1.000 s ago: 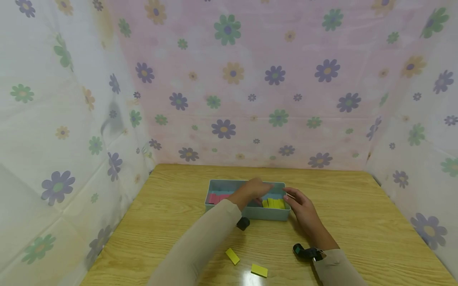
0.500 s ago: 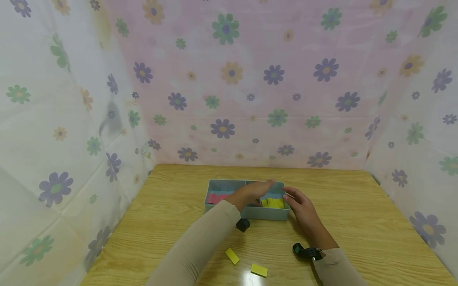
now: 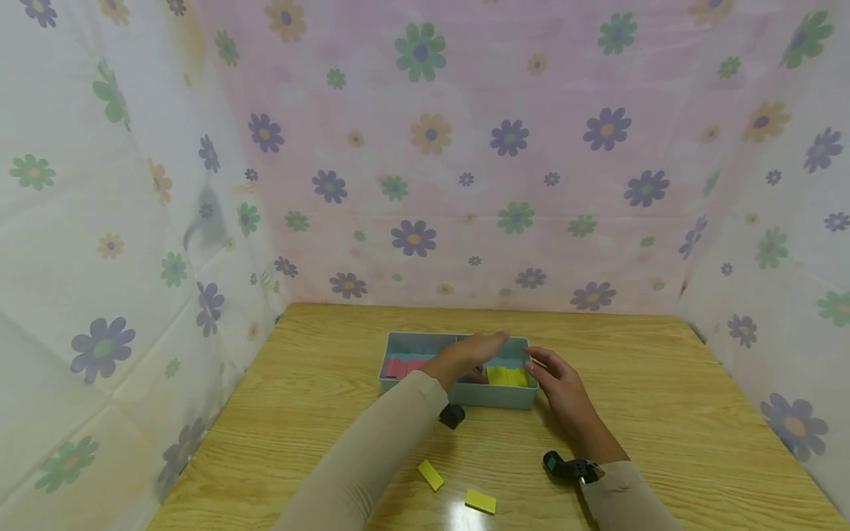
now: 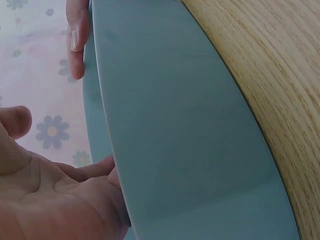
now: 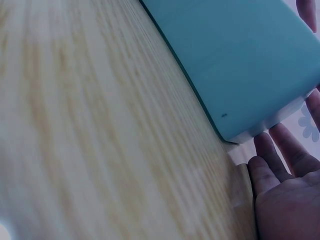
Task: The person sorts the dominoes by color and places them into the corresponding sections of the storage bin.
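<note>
A pale blue-green box (image 3: 494,397) with a divider stands on the table in the head view. Flat yellow blocks (image 3: 508,377) lie in a row in its right compartment, and pink blocks (image 3: 401,367) in the left one. My left hand (image 3: 465,355) reaches over the near wall into the right compartment, thumb raised, fingers down beside the yellow row. The box wall (image 4: 185,115) hides those fingertips in the left wrist view. My right hand (image 3: 564,383) rests its extended fingers (image 5: 290,145) against the box's right end.
Two loose yellow blocks lie on the wooden table (image 3: 319,442) in front of the box: one slanted block (image 3: 430,476) and one nearer block (image 3: 480,501). A flowered cloth (image 3: 465,184) hangs behind and on both sides.
The yellow blocks in the right compartment have shifted into a more even row beside my left fingers. My right hand and the loose blocks stay in place.
</note>
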Motion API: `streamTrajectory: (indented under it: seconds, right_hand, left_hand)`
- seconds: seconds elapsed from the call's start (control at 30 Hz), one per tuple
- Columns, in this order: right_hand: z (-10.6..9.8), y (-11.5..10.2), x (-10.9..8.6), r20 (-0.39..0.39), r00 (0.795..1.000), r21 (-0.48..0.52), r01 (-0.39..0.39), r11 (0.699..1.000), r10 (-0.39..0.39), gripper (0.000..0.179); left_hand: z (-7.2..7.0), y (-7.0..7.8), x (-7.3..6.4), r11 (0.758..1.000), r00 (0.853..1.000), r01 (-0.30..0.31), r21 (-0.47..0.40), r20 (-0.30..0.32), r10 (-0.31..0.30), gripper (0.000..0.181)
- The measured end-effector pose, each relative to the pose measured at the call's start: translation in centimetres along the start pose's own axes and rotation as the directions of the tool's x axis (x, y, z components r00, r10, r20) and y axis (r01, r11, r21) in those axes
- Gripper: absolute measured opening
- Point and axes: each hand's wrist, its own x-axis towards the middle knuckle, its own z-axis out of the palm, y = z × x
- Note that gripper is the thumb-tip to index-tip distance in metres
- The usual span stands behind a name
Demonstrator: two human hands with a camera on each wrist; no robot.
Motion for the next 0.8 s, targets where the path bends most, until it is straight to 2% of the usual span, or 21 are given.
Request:
streamTrajectory:
  seconds: [0.13, 0.3, 0.47, 0.63, 0.8]
  right_hand:
    - [0.0, 0.0, 0.0, -0.002, 1.0, -0.002, 0.003, 1.0, -0.003, 0.056]
    - [0.0, 0.1, 0.0, -0.005, 1.0, 0.004, -0.001, 1.0, 0.001, 0.057]
    - [0.0, 0.2, 0.1, -0.002, 1.0, 0.013, 0.002, 1.0, -0.002, 0.055]
    - [-0.1, 0.2, 0.1, -0.002, 1.0, 0.016, -0.005, 1.0, 0.005, 0.054]
    - [-0.1, 0.0, 0.1, -0.001, 1.0, 0.01, -0.011, 1.0, 0.011, 0.053]
  left_hand:
    - [-0.1, 0.0, 0.1, 1.0, 1.0, 0.002, 0.01, 0.01, -0.002, 0.093]
    - [-0.5, -0.1, 0.1, 1.0, 0.998, -0.003, -0.01, 0.063, 0.004, 0.093]
    - [-0.4, 0.0, -0.3, 1.0, 0.999, -0.016, 0.01, 0.035, 0.016, 0.094]
    - [-0.1, 0.5, -1.0, 0.998, 0.998, -0.067, 0.005, 0.007, 0.067, 0.085]
    - [-0.6, 0.4, -2.5, 0.987, 0.987, -0.16, 0.02, 0.016, 0.16, 0.072]
